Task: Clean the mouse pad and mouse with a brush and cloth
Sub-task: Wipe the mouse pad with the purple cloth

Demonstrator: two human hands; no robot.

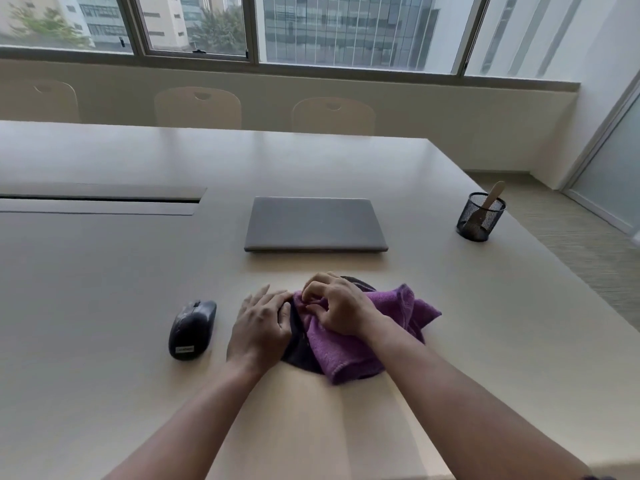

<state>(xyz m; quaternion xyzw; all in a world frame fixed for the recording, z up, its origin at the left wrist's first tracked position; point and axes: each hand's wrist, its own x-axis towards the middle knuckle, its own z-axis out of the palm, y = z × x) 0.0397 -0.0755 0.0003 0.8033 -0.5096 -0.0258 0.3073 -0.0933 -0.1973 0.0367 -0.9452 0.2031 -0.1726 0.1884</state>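
A crumpled purple terry cloth (360, 327) lies on top of a dark, round mouse pad (298, 355) and covers most of it. Only the left and near edges of the pad show, and a small part at the far side. The pad lies flat on the table. A dark grey, oval computer mouse (192, 329) sits upright to the left of the pad, apart from it. A brush with a light wooden handle (491, 199) stands tilted in a mesh cup at the far right.
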